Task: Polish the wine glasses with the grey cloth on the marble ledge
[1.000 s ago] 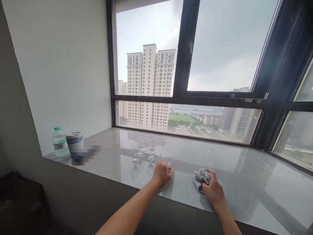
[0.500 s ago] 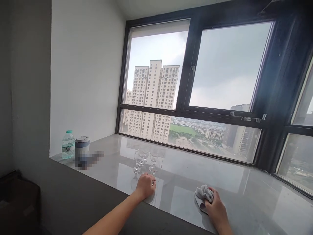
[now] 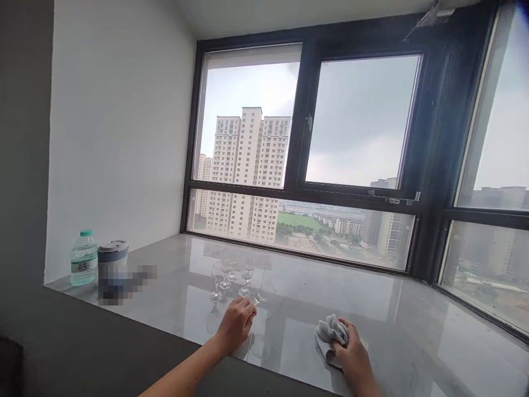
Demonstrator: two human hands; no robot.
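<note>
My left hand [image 3: 236, 324] is closed at the front of the glossy sill, its fingers pinched round a clear stemmed glass [image 3: 258, 298]. That glass leans away to the right, its outline faint against the shiny surface. Just beyond the hand, several more small stemmed glasses [image 3: 215, 282] stand upright in a cluster. Off to the right, my right hand [image 3: 354, 357] grips a crumpled grey cloth [image 3: 332, 334], bunched between thumb and fingers and held over the sill.
At the sill's left end stand a water bottle [image 3: 84, 259] with a green cap and a lidded cup [image 3: 113, 253]; a blurred patch hides what lies before it. Dark-framed windows [image 3: 297, 193] rise behind the grey sill [image 3: 165, 300], with a wall [image 3: 119, 138] on the left.
The view has swung right, so everything sits further left. My left hand has lifted slightly, bringing the pinched glass more into sight. My right hand keeps hold of the cloth.
</note>
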